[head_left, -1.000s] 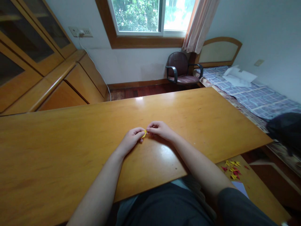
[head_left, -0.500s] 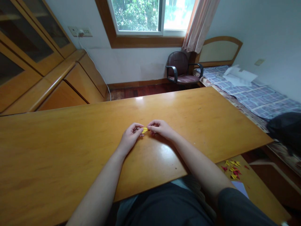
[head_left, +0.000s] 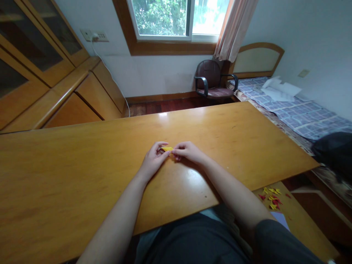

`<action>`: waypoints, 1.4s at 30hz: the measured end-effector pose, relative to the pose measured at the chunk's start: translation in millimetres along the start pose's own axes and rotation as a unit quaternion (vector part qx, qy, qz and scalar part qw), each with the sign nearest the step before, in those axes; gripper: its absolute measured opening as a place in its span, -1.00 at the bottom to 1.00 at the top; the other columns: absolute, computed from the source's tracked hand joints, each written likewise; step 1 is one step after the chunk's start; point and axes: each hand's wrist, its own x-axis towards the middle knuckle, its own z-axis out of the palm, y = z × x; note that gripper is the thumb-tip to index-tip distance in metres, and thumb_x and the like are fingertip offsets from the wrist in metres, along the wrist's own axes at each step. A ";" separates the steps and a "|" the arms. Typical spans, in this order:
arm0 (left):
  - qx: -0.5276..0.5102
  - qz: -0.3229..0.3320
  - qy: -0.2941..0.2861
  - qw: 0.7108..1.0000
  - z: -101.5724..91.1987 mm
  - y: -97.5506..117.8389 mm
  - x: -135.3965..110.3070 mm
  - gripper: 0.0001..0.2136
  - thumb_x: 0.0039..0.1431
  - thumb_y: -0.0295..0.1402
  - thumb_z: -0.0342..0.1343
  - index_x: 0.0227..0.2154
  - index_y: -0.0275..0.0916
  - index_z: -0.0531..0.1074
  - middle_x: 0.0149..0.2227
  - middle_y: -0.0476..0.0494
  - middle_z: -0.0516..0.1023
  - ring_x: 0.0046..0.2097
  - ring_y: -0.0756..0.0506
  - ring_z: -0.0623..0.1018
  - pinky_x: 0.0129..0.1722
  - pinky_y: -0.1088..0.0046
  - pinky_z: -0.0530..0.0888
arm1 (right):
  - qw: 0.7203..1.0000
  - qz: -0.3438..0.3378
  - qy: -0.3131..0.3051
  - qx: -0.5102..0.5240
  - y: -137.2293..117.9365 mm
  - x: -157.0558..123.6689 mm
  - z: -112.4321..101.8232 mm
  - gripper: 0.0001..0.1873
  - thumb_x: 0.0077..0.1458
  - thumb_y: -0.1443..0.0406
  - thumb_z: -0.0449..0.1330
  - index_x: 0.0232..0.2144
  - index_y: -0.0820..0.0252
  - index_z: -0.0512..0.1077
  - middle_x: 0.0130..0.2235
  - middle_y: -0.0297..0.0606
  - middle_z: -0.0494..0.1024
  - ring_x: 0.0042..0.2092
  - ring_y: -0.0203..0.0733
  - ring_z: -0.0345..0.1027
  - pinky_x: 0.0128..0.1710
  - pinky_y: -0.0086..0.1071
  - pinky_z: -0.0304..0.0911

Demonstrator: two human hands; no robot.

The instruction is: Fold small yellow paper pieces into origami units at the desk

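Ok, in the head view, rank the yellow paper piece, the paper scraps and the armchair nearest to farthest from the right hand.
1. yellow paper piece: pinched in the fingers of the right hand.
2. paper scraps: on the low bench, right side.
3. armchair: beyond the table, under the window.

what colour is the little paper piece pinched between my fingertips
Yellow paper piece, seen in the head view.

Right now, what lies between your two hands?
A small yellow paper piece, pinched at its ends by the fingertips of the left hand and the right hand; the head view shows it.
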 end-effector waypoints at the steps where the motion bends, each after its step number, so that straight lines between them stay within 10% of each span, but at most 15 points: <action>1: -0.004 0.000 0.004 1.000 0.5 0.5 0.5 -0.65 0.11 -0.22 0.24 -0.07 -0.21 0.40 -0.29 -0.03 0.50 -0.26 -0.04 0.52 -0.22 0.46 0.44 | 1.000 0.001 0.001 0.004 -0.4 -0.1 0.2 -0.65 -0.09 0.09 0.38 -0.52 0.29 0.48 -0.57 -0.31 0.52 -0.49 -0.30 0.39 -0.43 -0.44 0.30; 14: 0.030 -0.010 0.004 0.999 -1.4 5.3 -0.7 -0.71 0.07 -0.28 0.23 -0.14 -0.18 0.39 -0.40 0.05 0.42 -0.36 -0.02 0.44 -0.35 0.51 0.36 | 0.998 0.000 0.002 -0.070 5.7 1.5 2.7 -0.91 -0.12 0.34 0.25 -0.51 0.28 0.51 -0.56 -0.34 0.53 -0.48 -0.30 0.40 -0.45 -0.48 0.27; 42: -0.046 -0.022 0.036 0.998 -11.7 4.8 4.2 -0.64 0.00 -0.28 0.28 -0.13 -0.20 0.36 -0.36 0.03 0.50 -0.30 -0.04 0.51 -0.26 0.48 0.39 | 1.000 0.014 0.003 0.008 -1.2 -1.2 -1.7 -0.83 0.03 0.26 0.31 -0.36 0.30 0.53 -0.43 -0.25 0.60 -0.44 -0.32 0.43 -0.38 -0.46 0.36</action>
